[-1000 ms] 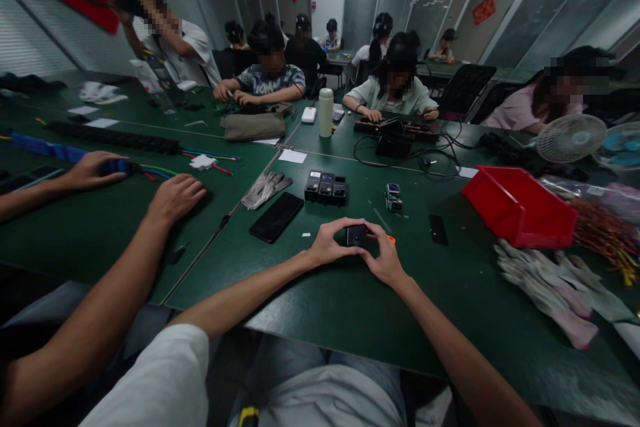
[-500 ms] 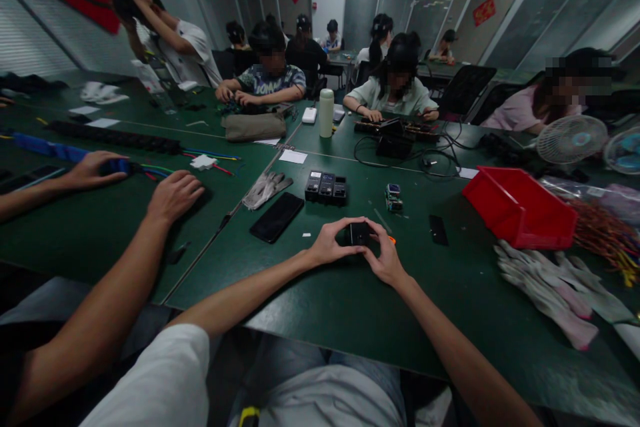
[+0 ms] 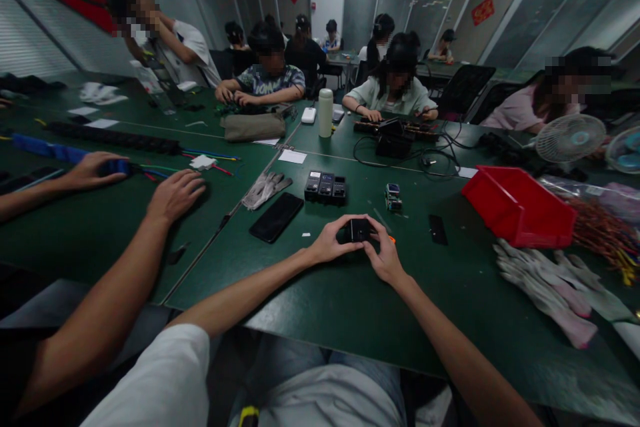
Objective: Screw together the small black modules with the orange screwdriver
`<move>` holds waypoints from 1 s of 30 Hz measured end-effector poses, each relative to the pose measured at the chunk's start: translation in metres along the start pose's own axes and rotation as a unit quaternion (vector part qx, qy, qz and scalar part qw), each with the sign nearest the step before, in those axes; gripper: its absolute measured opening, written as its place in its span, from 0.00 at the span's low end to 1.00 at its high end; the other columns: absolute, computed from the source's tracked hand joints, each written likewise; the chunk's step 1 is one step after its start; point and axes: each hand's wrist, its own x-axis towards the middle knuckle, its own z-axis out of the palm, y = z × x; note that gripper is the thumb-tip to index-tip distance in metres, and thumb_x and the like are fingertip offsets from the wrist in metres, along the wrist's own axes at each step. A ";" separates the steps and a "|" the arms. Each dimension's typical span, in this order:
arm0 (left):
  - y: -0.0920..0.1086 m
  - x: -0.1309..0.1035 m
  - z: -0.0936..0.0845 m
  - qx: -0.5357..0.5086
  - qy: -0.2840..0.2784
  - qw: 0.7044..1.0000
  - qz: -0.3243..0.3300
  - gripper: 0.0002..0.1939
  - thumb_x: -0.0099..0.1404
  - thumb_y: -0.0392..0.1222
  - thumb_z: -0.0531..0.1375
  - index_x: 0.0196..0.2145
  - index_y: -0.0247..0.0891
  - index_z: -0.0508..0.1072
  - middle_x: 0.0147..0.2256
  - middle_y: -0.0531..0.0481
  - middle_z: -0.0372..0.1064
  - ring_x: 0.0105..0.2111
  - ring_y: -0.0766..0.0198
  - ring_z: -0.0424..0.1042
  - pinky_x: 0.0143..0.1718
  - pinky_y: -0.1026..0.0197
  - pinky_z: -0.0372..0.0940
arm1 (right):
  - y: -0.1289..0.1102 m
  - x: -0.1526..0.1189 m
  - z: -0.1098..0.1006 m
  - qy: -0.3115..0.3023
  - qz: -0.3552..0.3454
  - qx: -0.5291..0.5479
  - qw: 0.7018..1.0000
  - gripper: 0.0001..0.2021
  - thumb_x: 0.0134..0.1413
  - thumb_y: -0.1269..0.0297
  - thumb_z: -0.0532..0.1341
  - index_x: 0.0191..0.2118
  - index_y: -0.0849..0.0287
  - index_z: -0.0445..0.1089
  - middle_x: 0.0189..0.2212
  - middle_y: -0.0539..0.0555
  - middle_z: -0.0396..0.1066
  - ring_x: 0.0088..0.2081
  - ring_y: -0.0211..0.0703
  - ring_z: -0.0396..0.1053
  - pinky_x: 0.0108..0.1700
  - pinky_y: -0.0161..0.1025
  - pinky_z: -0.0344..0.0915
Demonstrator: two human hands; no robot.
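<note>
Between my two hands is a small black box-shaped device [image 3: 359, 230], held above the green table [image 3: 310, 293]. My left hand [image 3: 332, 240] grips its left side, fingers over the top and thumb below. From the other side my right hand [image 3: 386, 253] holds it the same way, with thumb and fingers curved round the edge. A bit of orange [image 3: 393, 240] peeks out behind my right fingers; its kind is hidden. Farther back lie a black three-slot block [image 3: 326, 188] and a small device with dark screens [image 3: 393, 197]. A black smartphone [image 3: 277, 217] rests to the left.
A grey glove [image 3: 265, 191] lies behind the phone. On the right are a red bin [image 3: 517, 207], more gloves [image 3: 545, 287] and bundled wires [image 3: 605, 233]. At left, a co-worker's hands [image 3: 175, 197] rest near a blue strip [image 3: 50, 149]. A pale bottle [image 3: 325, 113] stands farther back.
The black device has tilted slightly in my hands, which stay in nearly the same place. The view has shifted very little.
</note>
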 end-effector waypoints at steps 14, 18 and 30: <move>-0.009 -0.001 -0.001 0.034 -0.001 0.999 -0.001 0.31 0.56 0.45 0.63 0.56 0.38 0.61 0.51 0.42 0.66 0.50 0.55 0.67 0.53 0.53 0.60 | 0.001 0.001 -0.001 0.005 0.009 -0.009 1.000 0.25 0.61 0.57 0.52 0.62 0.52 0.49 0.57 0.59 0.58 0.55 0.51 0.62 0.52 0.52 0.66; -0.010 0.000 -0.001 0.025 -0.008 1.000 -0.003 0.32 0.56 0.45 0.63 0.57 0.38 0.59 0.52 0.41 0.64 0.51 0.55 0.66 0.54 0.53 0.59 | 0.001 0.001 -0.001 0.004 0.010 -0.005 1.000 0.25 0.61 0.57 0.52 0.62 0.52 0.50 0.57 0.59 0.58 0.55 0.50 0.62 0.52 0.51 0.66; -0.013 -0.001 0.000 -0.026 -0.002 0.999 -0.036 0.29 0.57 0.45 0.62 0.55 0.37 0.61 0.50 0.42 0.66 0.50 0.55 0.67 0.53 0.52 0.61 | 0.000 0.003 0.000 0.006 0.018 -0.010 1.000 0.27 0.59 0.60 0.54 0.62 0.52 0.49 0.56 0.59 0.59 0.55 0.51 0.62 0.52 0.52 0.66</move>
